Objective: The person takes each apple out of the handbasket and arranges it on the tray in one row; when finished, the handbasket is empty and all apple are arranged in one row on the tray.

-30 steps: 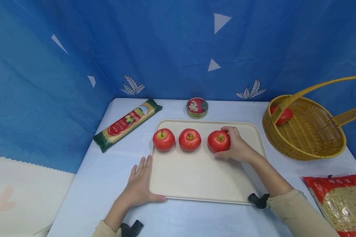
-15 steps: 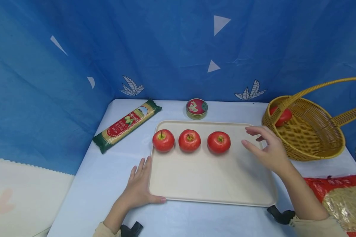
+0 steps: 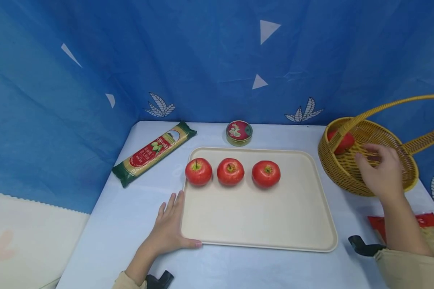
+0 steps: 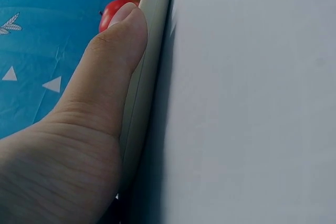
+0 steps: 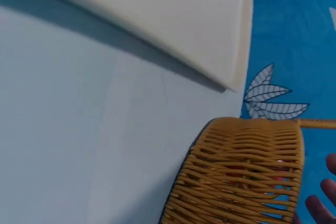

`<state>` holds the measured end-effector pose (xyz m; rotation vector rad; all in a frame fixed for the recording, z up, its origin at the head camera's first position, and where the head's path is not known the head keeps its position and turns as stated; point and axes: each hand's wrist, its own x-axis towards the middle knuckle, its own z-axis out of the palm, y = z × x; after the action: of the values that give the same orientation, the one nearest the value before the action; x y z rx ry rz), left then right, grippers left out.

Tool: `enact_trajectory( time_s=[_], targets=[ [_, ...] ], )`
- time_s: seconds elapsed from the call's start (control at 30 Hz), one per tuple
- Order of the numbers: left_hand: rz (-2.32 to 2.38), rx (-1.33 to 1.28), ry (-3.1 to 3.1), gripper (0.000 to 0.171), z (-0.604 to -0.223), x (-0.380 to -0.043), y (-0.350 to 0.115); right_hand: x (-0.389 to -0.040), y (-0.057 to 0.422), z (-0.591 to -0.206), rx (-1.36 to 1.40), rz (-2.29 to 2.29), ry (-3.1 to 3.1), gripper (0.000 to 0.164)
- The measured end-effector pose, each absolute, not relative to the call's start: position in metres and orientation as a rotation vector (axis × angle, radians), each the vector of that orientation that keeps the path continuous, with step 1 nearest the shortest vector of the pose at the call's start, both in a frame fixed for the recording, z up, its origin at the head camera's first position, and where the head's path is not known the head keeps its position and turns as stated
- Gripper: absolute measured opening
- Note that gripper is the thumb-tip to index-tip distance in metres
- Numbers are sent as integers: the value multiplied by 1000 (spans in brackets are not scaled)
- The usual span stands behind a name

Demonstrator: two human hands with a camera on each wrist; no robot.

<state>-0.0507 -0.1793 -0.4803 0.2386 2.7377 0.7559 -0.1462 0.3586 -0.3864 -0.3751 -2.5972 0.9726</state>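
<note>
Three red apples stand in a row on the cream tray: a left apple (image 3: 198, 171), a middle apple (image 3: 230, 171) and a right apple (image 3: 266, 174). My left hand (image 3: 169, 226) rests at the near left corner of the tray (image 3: 260, 216), fingers along its side and thumb along the front rim. Over the wicker basket (image 3: 351, 176) hovers my right hand (image 3: 383, 170), its fingers loosely bent and nothing seen in its grasp. Another red apple (image 3: 344, 142) lies inside the basket, left of that hand, partly behind the handle.
A pasta packet (image 3: 153, 154) lies at the back left of the table. Behind the tray stands a small round tin (image 3: 239, 133). A red and clear bag (image 3: 428, 224) lies at the right, partly under my right forearm. The basket's tall handle (image 3: 394, 103) arches over it.
My right hand has let go of the right apple on the tray and moved right, over the basket. My left hand has stayed at the tray corner.
</note>
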Motion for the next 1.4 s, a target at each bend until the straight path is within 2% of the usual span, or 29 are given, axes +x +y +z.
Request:
enact_trajectory(
  time_s=[0.27,0.37,0.9,1.4],
  targets=[
    [763,232,2728,158,-480,-50,-180,-186,373,-399,-292,962,-2856,75],
    [755,228,2723,157,-480,-50,-179,-194,375,-403,-298,970,-2890,78],
    [764,221,2749,156,-478,-51,-175,-218,378,-413,-309,1030,-2874,86],
    [721,209,2715,156,-480,-52,-178,-234,378,-427,-376,1086,-2757,83]
  ],
)
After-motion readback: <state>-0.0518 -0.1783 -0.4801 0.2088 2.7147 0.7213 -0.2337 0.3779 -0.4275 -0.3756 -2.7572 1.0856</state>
